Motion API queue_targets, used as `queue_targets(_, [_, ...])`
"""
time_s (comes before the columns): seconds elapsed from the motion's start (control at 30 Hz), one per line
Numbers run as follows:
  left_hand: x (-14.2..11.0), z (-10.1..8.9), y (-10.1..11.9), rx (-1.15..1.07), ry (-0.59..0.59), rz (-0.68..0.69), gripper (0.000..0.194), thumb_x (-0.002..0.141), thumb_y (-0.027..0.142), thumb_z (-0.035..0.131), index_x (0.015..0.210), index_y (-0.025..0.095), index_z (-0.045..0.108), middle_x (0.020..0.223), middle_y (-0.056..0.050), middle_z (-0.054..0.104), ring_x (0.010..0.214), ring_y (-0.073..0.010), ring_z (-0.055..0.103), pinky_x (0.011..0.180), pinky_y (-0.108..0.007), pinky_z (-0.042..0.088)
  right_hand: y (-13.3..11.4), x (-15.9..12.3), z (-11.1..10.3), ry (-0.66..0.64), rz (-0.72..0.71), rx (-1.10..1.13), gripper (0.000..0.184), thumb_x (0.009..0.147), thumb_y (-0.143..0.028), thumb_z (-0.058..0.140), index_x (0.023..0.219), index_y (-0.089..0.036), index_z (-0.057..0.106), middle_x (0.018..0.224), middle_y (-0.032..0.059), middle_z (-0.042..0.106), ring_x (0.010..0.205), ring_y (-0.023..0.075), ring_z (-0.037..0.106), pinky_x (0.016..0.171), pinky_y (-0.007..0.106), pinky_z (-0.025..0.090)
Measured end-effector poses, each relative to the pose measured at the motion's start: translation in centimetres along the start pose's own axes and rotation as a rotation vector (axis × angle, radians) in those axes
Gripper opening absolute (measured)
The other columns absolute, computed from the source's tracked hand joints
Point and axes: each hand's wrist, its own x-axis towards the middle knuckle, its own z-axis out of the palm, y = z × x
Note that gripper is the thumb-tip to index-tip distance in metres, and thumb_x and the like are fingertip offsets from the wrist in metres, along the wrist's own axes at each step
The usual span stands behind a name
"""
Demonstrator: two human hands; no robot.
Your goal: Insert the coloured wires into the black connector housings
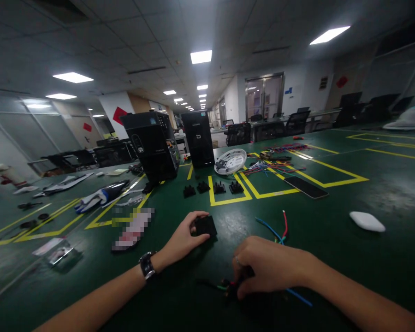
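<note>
A: Where is the block [209, 226], and how is it held?

B: It is on the table [237, 219], directly before the person. The left hand [184, 237] grips its left side, thumb nearer the person, fingers at the far edge; this probably steadies it while leaving the right side exposed.

A: And the right hand [263, 260]?

B: Its thumb and fingertips are drawn narrow over some dark parts [231, 291], nearer the person than the block. Shadow covers the contact, so one cannot tell whether the pinch is closed. A green wire [222, 287] shows beside the fingertips.

A: The other wires?

B: A blue wire [265, 225] and a red wire [285, 226] project beyond the right hand, presumably placed for easy reach.

A: Why the four modules [220, 187] farther off?

B: They form a row, two within the yellow tape [231, 201], two left of it, apparently sorted away from the handwork. The basket [240, 159] lies behind them; the phone [306, 186] lies to the right, apart from both hands.
</note>
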Motion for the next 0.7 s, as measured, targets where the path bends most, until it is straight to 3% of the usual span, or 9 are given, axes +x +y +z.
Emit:
queue_targets(0.1, [-0.6, 0.2, 0.3, 0.016, 0.017, 0.057, 0.052, 0.074, 0.029, 0.069, 0.122, 0.026, 0.051, 0.122, -0.006, 0.053, 0.106, -0.0215, 0.054, 0.086, -0.034, 0.047, -0.3, -0.3, -1.0, -0.060, 0.048, 0.122, 0.029, 0.082, -0.047, 0.064, 0.094, -0.022, 0.072, 0.077, -0.0009, 0.068, 0.063, 0.0115, 0.060, 0.053, 0.020, 0.038])
queue_targets(0.3, [-0.7, 0.1, 0.9, 0.041, 0.005, 0.112, 0.048, 0.076, 0.028, 0.066, 0.122, 0.028, 0.053, 0.123, -0.005, 0.051, 0.109, -0.0217, 0.051, 0.084, -0.032, 0.047, 0.9, -1.5, -4.0, 0.177, 0.201, -0.145, 0.023, 0.082, -0.041, 0.064, 0.089, -0.019, 0.069, 0.085, 0.0034, 0.067, 0.080, 0.0186, 0.060, 0.071, 0.028, 0.040])
queue_targets(0.47, [-0.8, 0.0, 0.6, 0.033, 0.045, 0.122, 0.048, 0.075, 0.030, 0.067, 0.121, 0.029, 0.054, 0.120, -0.005, 0.049, 0.107, -0.0213, 0.052, 0.084, -0.033, 0.048, 1.8, -2.0, -3.6, 0.002, 0.338, -0.147, 0.029, 0.076, -0.040, 0.070, 0.096, -0.020, 0.065, 0.078, 0.0018, 0.065, 0.069, 0.0175, 0.058, 0.057, 0.026, 0.037])
queue_targets(0.7, [-0.7, 0.2, -0.4, -0.061, 0.112, 0.114, 0.054, 0.067, 0.025, 0.071, 0.119, 0.029, 0.055, 0.121, -0.006, 0.046, 0.107, -0.0217, 0.053, 0.092, -0.038, 0.047, -0.8, -1.3, -2.9, -0.084, 0.306, -0.039, 0.023, 0.081, -0.036, 0.066, 0.097, -0.020, 0.064, 0.080, 0.0004, 0.064, 0.069, 0.0144, 0.058, 0.057, 0.024, 0.038])
